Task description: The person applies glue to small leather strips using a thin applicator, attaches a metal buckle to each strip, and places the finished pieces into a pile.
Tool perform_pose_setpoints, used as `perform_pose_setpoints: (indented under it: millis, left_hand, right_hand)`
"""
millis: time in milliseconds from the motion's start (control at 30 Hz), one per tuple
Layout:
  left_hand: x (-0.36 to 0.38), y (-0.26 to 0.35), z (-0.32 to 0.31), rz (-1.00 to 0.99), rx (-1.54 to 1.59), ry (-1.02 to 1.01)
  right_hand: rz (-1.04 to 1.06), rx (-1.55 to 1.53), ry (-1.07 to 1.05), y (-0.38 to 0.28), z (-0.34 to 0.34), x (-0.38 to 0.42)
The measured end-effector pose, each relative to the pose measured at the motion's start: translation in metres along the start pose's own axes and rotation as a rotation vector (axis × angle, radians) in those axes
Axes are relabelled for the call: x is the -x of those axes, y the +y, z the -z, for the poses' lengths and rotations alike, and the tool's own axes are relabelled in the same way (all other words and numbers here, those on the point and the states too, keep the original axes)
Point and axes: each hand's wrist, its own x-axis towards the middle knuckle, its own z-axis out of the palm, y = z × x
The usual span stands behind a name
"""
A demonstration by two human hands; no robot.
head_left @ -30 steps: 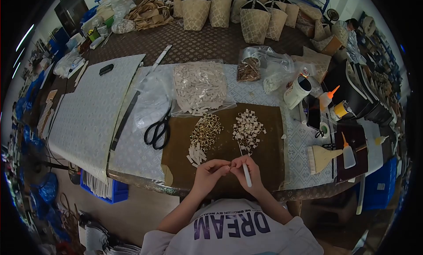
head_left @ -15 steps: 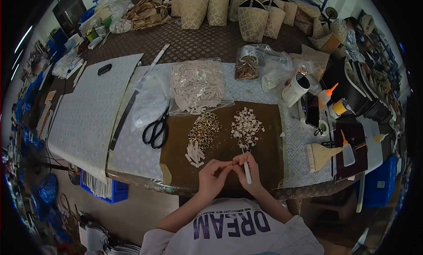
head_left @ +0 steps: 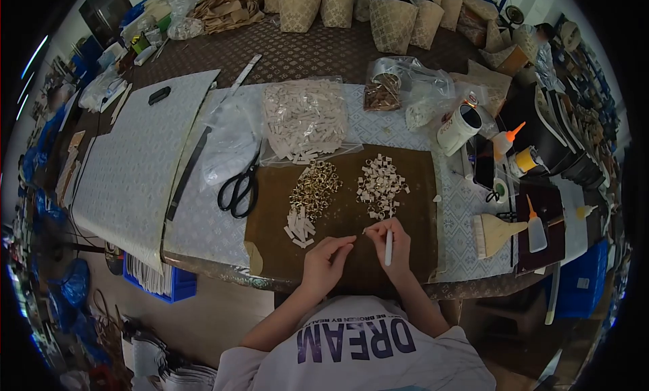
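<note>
My right hand grips a slim white-handled tool, its handle slanting down across the fingers. A tiny pale piece shows at that hand's thumb and fingertips, too small to make out. My left hand is just to the left, index finger stretched out and thumb slightly apart from it, with nothing visible between them. Beyond the hands, on a brown mat, lie a heap of gold metal rings, a small pile of pale strips and a heap of rings with pale strips folded on them.
A clear bag of pale strips lies behind the mat. Black scissors rest to the left. On the right are a wide brush, glue bottles, a phone and a white can. Patterned bags stand at the back.
The hands, whose fingertips met before, have drawn apart. My right hand has moved slightly right and up with the white-handled tool. The whole view has shifted a little.
</note>
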Motion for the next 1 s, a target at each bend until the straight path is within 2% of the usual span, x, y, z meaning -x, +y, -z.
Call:
perform_pose_setpoints:
  millis: [33, 100, 133, 233, 333, 467, 533, 567, 667, 700, 767, 900, 1000]
  left_hand:
    - [-0.002, -0.004, 0.005, -0.067, -0.084, 0.072]
    - [-0.006, -0.014, 0.014, -0.204, -0.251, 0.213]
    - [-0.007, -0.014, 0.02, -0.168, -0.28, 0.267]
    - [-0.021, -0.027, 0.037, -0.274, -0.52, 0.336]
    - [-0.029, -0.028, 0.044, -0.249, -0.592, 0.308]
    - [-0.033, -0.037, 0.045, -0.269, -0.616, 0.303]
    - [-0.032, -0.039, 0.044, -0.182, -0.51, 0.29]
    - [-0.032, -0.039, 0.045, -0.141, -0.458, 0.287]
    - [-0.03, -0.022, 0.052, 0.049, -0.231, 0.199]
    - [-0.028, -0.019, 0.053, 0.04, -0.179, 0.177]
    - [-0.025, -0.014, 0.052, 0.028, -0.073, 0.131]
    - [-0.02, 0.0, 0.043, -0.175, -0.065, -0.008]
    - [-0.02, 0.003, 0.035, -0.287, -0.089, -0.021]
  right_hand:
    - [0.033, 0.034, 0.107, 0.003, -0.001, -0.005]
    - [0.098, 0.228, 0.108, 0.001, 0.005, -0.013]
    - [0.131, 0.326, 0.109, -0.001, 0.008, -0.015]
    - [0.142, 0.385, 0.072, 0.011, 0.011, -0.018]
    - [0.36, 0.537, 0.161, 0.018, 0.009, -0.022]
    - [0.22, 0.205, 0.155, 0.002, -0.003, -0.01]
    - [0.187, 0.13, 0.08, -0.008, -0.005, -0.005]
    - [0.25, 0.118, 0.021, -0.005, -0.008, -0.006]
    - [0.126, -0.13, -0.081, -0.007, -0.023, 0.004]
    - [0.151, -0.132, -0.109, -0.012, -0.027, 0.003]
    - [0.048, -0.199, -0.184, -0.025, -0.033, 0.002]
    - [-0.101, -0.339, -0.312, -0.023, -0.035, 0.001]
    - [-0.176, -0.529, -0.275, -0.013, -0.031, 0.0]
